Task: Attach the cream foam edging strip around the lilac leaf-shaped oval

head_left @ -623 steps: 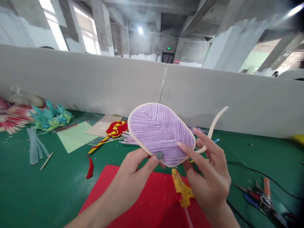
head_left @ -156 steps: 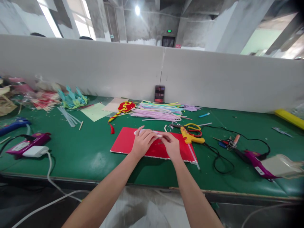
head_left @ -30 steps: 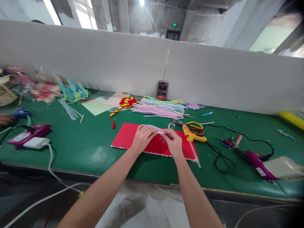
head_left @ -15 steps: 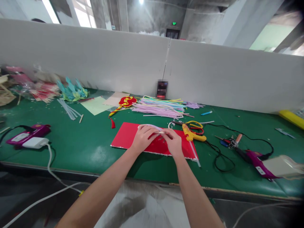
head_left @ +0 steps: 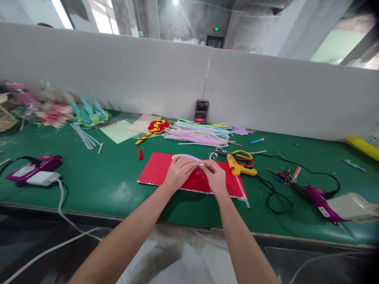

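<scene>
My left hand [head_left: 178, 172] and my right hand [head_left: 215, 176] meet over a red sheet [head_left: 158, 172] on the green table [head_left: 97, 185]. Both have their fingers curled on a lilac oval piece with a cream rim [head_left: 186, 157], which lies low over the sheet and is mostly hidden by the hands. The fingertips of the two hands almost touch. A yellow glue gun [head_left: 237, 167] lies just right of my right hand.
A pile of pastel pipe cleaners [head_left: 201, 135] lies behind the sheet. Scissors and pliers [head_left: 286, 177] and a purple tool with black cord [head_left: 318, 198] sit to the right. A purple device and white charger [head_left: 35, 171] are at the left. A grey partition [head_left: 266, 94] closes the back.
The hands have stayed on the lilac piece over the red sheet, with only small finger shifts. Long before, I held that piece up in front of me.
</scene>
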`<control>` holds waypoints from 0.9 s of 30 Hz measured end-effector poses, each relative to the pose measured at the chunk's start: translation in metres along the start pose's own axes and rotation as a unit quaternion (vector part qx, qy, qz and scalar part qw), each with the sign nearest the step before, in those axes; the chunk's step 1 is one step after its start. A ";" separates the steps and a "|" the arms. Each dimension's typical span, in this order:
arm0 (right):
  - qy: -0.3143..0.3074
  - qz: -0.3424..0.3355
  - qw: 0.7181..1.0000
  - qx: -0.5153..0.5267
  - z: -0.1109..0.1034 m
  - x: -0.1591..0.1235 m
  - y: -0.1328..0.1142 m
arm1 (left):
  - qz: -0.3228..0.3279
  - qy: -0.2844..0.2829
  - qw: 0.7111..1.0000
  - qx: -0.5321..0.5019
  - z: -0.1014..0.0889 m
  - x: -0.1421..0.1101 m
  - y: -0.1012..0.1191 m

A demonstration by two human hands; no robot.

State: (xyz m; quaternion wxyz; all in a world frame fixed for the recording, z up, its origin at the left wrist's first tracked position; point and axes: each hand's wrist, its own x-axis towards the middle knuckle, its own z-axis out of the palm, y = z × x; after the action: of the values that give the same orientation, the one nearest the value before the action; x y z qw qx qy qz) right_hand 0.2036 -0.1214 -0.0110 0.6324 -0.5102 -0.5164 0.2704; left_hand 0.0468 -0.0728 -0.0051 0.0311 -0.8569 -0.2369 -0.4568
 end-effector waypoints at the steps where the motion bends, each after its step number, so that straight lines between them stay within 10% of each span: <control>1: 0.007 0.006 1.000 0.005 -0.001 0.001 0.001 | 0.012 -0.006 1.000 0.002 -0.001 0.001 0.001; 27: -0.010 0.009 0.998 0.062 0.001 0.000 0.004 | 0.027 -0.002 0.999 0.029 -0.001 0.000 -0.002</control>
State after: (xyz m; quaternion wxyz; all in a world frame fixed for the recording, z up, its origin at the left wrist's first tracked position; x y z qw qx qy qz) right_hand 0.2029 -0.1195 -0.0149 0.6550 -0.4718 -0.5007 0.3125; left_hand 0.0448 -0.0717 -0.0050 0.0678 -0.8625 -0.2264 -0.4474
